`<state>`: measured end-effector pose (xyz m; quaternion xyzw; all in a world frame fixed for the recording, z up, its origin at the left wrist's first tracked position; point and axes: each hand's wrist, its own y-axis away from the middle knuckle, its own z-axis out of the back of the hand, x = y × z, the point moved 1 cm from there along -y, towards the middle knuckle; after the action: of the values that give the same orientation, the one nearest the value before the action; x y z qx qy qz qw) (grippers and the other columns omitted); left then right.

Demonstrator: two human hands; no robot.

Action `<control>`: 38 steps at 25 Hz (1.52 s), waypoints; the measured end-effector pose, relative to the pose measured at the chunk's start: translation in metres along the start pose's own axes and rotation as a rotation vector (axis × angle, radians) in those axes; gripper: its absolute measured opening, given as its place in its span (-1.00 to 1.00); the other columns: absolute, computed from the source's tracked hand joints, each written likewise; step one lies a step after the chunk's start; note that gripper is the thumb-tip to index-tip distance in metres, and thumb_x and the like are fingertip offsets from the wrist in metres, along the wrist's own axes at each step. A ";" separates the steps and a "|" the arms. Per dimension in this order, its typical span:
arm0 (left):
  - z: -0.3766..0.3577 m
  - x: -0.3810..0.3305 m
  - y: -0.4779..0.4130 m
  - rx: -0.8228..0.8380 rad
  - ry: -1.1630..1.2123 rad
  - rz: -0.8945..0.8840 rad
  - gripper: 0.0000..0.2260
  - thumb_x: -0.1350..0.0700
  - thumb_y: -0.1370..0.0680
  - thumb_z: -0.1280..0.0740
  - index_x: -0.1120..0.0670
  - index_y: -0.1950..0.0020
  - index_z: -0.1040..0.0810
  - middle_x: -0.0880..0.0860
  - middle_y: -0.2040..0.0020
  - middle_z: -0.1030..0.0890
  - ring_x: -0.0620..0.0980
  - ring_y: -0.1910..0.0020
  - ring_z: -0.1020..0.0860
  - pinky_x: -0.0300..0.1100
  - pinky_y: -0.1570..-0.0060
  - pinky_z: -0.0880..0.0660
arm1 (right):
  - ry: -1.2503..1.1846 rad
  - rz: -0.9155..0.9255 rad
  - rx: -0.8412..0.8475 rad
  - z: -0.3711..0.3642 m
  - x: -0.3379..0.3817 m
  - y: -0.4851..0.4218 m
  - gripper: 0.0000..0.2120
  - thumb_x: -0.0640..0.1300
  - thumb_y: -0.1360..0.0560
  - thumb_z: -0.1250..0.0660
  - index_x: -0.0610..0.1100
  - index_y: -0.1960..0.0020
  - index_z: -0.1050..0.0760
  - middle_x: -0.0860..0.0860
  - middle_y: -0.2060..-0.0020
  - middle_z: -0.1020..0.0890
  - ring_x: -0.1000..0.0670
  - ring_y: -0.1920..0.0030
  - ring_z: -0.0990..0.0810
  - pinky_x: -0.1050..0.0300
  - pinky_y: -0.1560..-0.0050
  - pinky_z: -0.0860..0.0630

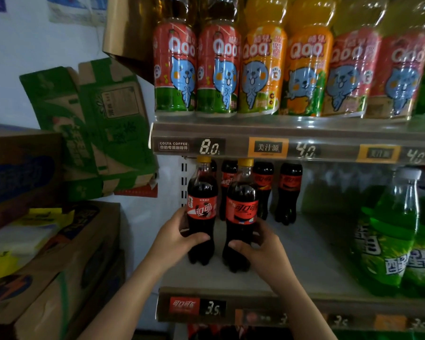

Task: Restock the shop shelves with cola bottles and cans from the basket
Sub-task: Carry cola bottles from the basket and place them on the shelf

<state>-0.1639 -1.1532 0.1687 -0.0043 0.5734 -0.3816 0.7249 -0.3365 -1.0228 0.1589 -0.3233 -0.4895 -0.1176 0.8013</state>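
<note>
Two cola bottles with yellow caps and red labels stand upright at the front left of the middle shelf [304, 261]. My left hand [179, 236] wraps the lower part of the left cola bottle [201, 192]. Around the waist of the right cola bottle [242, 200] my right hand [263, 249] is closed. Behind them, at the back of the same shelf, stand several more cola bottles [288, 190] with dark caps. The basket is out of view.
Green soda bottles [390, 236] fill the right of the shelf. Qoo juice bottles [263, 69] line the shelf above. Price strips [211, 146] edge both shelves. Stacked cardboard boxes [49, 241] and flattened green cartons [96, 119] stand to the left.
</note>
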 end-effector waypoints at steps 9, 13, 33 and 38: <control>-0.007 0.032 -0.066 -0.080 0.015 0.088 -0.44 0.17 -0.35 -0.56 0.01 -0.28 -0.42 0.02 -0.22 -0.59 0.01 -0.23 -0.55 0.04 -0.30 -0.44 | 0.003 -0.066 -0.087 -0.019 -0.020 -0.081 -0.37 -0.15 -0.36 -0.54 -0.07 -0.36 -0.38 0.00 -0.22 -0.58 -0.04 -0.26 -0.54 -0.01 -0.26 -0.48; -0.010 0.037 -0.075 -0.066 0.025 0.095 -0.39 0.15 -0.37 -0.55 0.08 -0.36 -0.39 0.03 -0.26 -0.57 0.01 -0.26 -0.53 0.00 -0.31 -0.43 | -0.009 -0.048 -0.109 -0.025 -0.020 -0.091 -0.37 -0.20 -0.37 -0.53 -0.14 -0.38 -0.38 -0.05 -0.24 -0.58 -0.06 -0.26 -0.54 0.10 -0.23 -0.44; -0.013 0.039 -0.073 -0.069 0.006 0.106 -0.40 0.09 -0.41 -0.51 0.07 -0.40 -0.37 0.02 -0.28 -0.56 -0.01 -0.27 -0.51 -0.04 -0.31 -0.42 | 0.009 -0.064 -0.130 -0.031 -0.020 -0.087 -0.35 -0.17 -0.40 -0.51 -0.12 -0.43 -0.36 -0.04 -0.27 -0.57 -0.05 -0.30 -0.52 0.16 -0.21 -0.40; -0.012 0.030 -0.068 -0.049 0.055 0.131 -0.31 0.12 -0.40 -0.53 0.02 -0.46 -0.29 0.00 -0.34 -0.50 -0.03 -0.34 -0.44 -0.04 -0.36 -0.36 | -0.059 -0.086 -0.085 -0.027 -0.016 -0.085 -0.23 -0.13 -0.34 -0.57 -0.07 -0.46 -0.30 0.00 -0.32 -0.53 -0.02 -0.34 -0.48 0.06 -0.32 -0.41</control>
<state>-0.2092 -1.2132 0.1700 0.0263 0.6014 -0.3191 0.7319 -0.3684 -1.1070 0.1714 -0.3391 -0.5210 -0.1629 0.7662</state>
